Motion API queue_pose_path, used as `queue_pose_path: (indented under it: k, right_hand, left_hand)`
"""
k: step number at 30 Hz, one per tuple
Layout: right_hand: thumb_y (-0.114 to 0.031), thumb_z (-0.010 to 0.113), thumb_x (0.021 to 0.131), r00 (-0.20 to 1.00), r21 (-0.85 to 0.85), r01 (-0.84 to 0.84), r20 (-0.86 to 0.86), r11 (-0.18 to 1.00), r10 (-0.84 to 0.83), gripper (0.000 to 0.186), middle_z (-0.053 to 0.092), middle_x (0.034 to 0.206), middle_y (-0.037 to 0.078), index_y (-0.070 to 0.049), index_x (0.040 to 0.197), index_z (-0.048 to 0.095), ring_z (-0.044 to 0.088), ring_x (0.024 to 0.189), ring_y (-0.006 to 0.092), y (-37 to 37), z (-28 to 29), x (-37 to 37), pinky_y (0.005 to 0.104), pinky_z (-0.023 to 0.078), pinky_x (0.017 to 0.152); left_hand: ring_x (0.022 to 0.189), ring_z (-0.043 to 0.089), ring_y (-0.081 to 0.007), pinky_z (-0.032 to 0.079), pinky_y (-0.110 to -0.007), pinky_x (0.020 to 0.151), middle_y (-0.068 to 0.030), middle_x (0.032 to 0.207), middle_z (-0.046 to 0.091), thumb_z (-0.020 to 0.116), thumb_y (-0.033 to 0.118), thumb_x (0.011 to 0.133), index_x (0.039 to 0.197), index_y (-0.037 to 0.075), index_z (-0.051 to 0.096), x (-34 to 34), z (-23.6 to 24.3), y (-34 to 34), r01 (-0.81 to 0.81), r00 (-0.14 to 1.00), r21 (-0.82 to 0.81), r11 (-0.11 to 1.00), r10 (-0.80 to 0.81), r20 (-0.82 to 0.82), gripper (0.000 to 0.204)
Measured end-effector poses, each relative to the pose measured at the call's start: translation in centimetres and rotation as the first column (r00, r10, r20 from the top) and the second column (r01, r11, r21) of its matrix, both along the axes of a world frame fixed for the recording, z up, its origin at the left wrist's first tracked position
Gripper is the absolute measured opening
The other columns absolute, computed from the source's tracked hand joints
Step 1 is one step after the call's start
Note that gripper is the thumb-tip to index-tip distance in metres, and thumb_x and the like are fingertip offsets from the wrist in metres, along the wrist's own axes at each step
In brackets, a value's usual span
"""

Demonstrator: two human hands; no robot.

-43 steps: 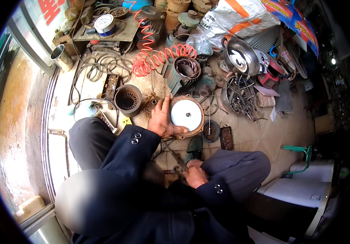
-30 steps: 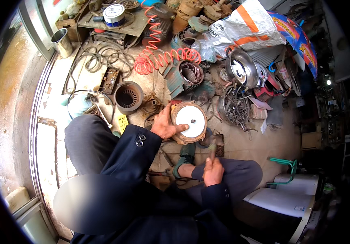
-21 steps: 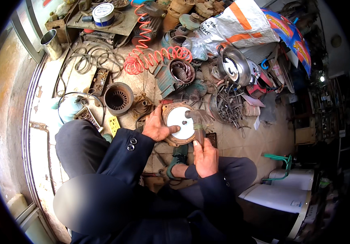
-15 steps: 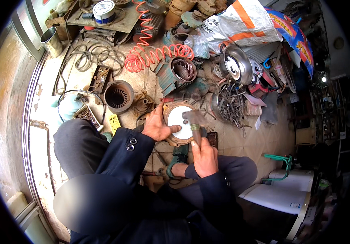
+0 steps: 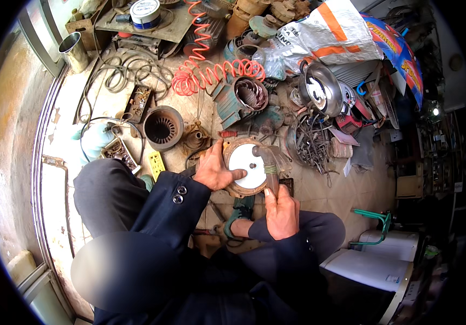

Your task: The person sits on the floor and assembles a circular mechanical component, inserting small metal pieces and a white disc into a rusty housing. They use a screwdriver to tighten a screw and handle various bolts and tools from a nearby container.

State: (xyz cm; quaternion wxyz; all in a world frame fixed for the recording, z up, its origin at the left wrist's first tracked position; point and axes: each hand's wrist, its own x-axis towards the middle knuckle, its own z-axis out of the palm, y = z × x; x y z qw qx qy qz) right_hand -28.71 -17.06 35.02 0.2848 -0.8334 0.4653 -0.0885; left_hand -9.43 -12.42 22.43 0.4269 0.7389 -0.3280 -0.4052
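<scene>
A rusty round metal flange (image 5: 247, 193) lies between my hands, with a flat white disc (image 5: 241, 158) across its middle and a small dark stub at the disc's centre. My left hand (image 5: 214, 171) grips the flange at its left side, thumb over the disc and fingers along the rim. Closed around the handle of a hammer (image 5: 272, 172) is my right hand (image 5: 282, 212). The hammer's head hangs over the right part of the disc, partly blurred by motion. Whether it touches the disc, I cannot tell.
Just beyond stand a rusty slotted cup-shaped casing (image 5: 163, 128) and a green motor body (image 5: 238, 98) with windings. A metal basin of scrap parts (image 5: 310, 142) sits to the right. A red coiled hose (image 5: 189, 80), a yellow power strip (image 5: 156, 161) and a steel pan (image 5: 325, 89) lie around.
The hammer's head has shifted slightly in my right hand and shows more sharply now. My left hand keeps its hold on the flange. The whole view has moved a little.
</scene>
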Motion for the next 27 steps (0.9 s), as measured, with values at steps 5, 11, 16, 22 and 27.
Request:
queue_pose_path:
  k: [5,11,16,22,27]
  right_hand:
    - [-0.024,0.062,0.103,0.996,0.093,-0.024,-0.088,0.995,0.032,0.028,0.065,0.084,0.033,0.004,0.1,0.058,0.065,0.086,0.054,-0.6,-0.1,0.3,0.0559,0.051,0.069]
    - [-0.023,0.063,0.102,0.987,0.072,-0.024,-0.158,0.997,0.036,0.027,0.066,0.083,0.032,0.004,0.099,0.06,0.066,0.083,0.0518,-1.1,-0.4,0.2,0.0549,0.051,0.068]
    - [-0.023,0.057,0.109,0.971,0.007,0.139,0.196,0.99,-0.138,0.024,0.054,0.064,-0.001,-0.004,0.096,0.059,0.048,0.046,0.0071,-2.4,-1.7,-3.3,0.0248,0.038,0.042]
    - [-0.024,0.057,0.107,0.811,0.584,0.24,0.318,0.776,-0.49,0.022,0.057,0.069,0.005,-0.003,0.099,0.056,0.053,0.046,0.0134,-6.5,2.2,-4.6,0.0306,0.04,0.04]
    - [-0.022,0.057,0.106,0.697,0.734,0.292,0.276,0.613,-0.662,0.02,0.059,0.072,0.007,-0.002,0.101,0.057,0.056,0.048,0.0165,-6.6,-3.3,-7.3,0.0333,0.044,0.04]
  left_hand:
    - [0.144,0.044,-0.0447,0.036,-0.046,0.12,-0.0335,0.151,0.047,0.094,0.051,0.068,0.158,-0.007,0.028,0.3,-0.9,0.0,0.001,1.0,-0.006,1.0,-0.001,0.004,0.126]
    - [0.144,0.044,-0.0445,0.037,-0.046,0.12,-0.0335,0.152,0.046,0.095,0.051,0.066,0.158,-0.009,0.03,0.2,-1.4,0.0,-0.026,1.0,-0.022,0.999,0.026,-0.005,0.127]
    - [0.14,0.05,-0.0363,0.041,-0.042,0.118,-0.0275,0.151,0.049,0.097,0.034,0.071,0.16,-0.009,0.02,-0.6,-3.9,-1.0,-0.032,0.993,-0.103,0.994,0.02,-0.116,0.125]
    - [0.139,0.053,-0.0359,0.042,-0.042,0.116,-0.0298,0.149,0.052,0.096,0.037,0.07,0.159,-0.011,0.022,0.1,-2.7,-0.5,-0.059,0.974,-0.166,0.984,0.02,-0.227,0.125]
    - [0.141,0.05,-0.0317,0.04,-0.04,0.118,-0.028,0.15,0.051,0.097,0.029,0.074,0.159,-0.012,0.016,-0.2,-0.5,-0.3,-0.041,0.967,-0.151,0.988,0.002,-0.253,0.124]
